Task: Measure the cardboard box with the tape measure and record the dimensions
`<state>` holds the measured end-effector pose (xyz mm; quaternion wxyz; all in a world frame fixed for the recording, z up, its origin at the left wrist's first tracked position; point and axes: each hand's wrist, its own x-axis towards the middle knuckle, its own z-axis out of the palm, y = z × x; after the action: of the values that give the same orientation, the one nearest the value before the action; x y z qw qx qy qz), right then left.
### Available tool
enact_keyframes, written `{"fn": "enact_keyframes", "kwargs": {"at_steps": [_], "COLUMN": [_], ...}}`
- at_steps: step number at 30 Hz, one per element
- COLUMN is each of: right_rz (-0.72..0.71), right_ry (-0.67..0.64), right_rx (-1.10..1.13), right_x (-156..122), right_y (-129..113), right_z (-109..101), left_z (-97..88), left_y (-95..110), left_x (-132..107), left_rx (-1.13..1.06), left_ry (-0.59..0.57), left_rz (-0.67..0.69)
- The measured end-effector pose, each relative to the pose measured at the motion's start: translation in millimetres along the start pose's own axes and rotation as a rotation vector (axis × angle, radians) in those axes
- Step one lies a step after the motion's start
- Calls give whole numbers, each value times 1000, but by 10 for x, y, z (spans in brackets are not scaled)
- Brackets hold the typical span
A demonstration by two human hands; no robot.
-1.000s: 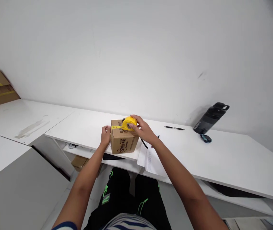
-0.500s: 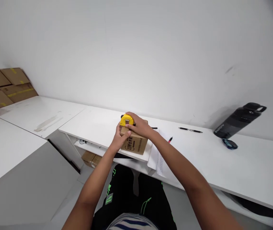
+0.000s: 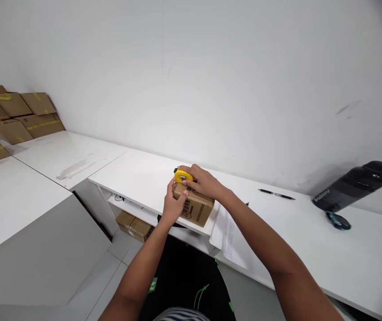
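the right hand [image 3: 204, 180] is closed round the yellow tape measure [image 3: 183, 176], its thumb pressed on the near face of the case, and holds it over the left part of the top of the small cardboard box [image 3: 197, 211]. the left hand [image 3: 172, 206] sits at the left end of that box, thumb spread from the fingers, the thumb lying along the near top edge and the fingers reaching up toward the tape measure (whether they touch its case, i cannot tell). the box rests on the white table [image 3: 151, 169], just below the right hand, with dark printing on the side toward the person. to the right of the box, under the right forearm, lie papers [image 3: 229, 236] with writing on them. well to the right of the right hand are a black pen [image 3: 276, 194], then a dark bottle [image 3: 351, 187] near the wall, with a small blue and black object [image 3: 338, 220] just beside its base. far to the left of the left hand, taped cartons [image 3: 13, 107] are stacked against the wall.
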<state>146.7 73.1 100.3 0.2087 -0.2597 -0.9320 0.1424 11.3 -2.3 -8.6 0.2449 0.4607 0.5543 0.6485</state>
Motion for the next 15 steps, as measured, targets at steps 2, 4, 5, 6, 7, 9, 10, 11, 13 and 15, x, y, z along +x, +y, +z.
{"fn": "enact_keyframes", "kwargs": {"at_steps": [2, 4, 5, 6, 7, 9, 10, 11, 13, 15], "right_rz": [-14, -14, 0, 23, 48, 92, 100, 96, 78, 74], "right_ry": [-12, -9, -4, 3, 10, 17, 11, -3, -40, -80], "right_rx": [-17, -30, -32, -31, -26, -22, -27, -40, -86, -140], "right_x": [0, -6, -8, -7, 0, 34, 61, 92, 153, 193], "right_y": [21, 36, 40, 41, 38, 21, 6, -13, -57, -100], "right_z": [-34, -59, -70, -82, -95, -129, -150, -174, -224, -268], "left_z": [-22, -36, -38, -38, -36, -28, -24, -21, -14, -13], "left_y": [-23, -39, -43, -45, -45, -47, -50, -55, -69, -83], "left_x": [35, 55, 59, 60, 60, 61, 62, 64, 71, 77], "left_rx": [34, 69, 84, 94, 98, 89, 79, 67, 43, 29], "left_ry": [-15, -26, -28, -30, -33, -38, -45, -51, -59, -55], "left_rz": [-17, -11, -3, 4, 10, 22, 25, 28, 30, 21]}}
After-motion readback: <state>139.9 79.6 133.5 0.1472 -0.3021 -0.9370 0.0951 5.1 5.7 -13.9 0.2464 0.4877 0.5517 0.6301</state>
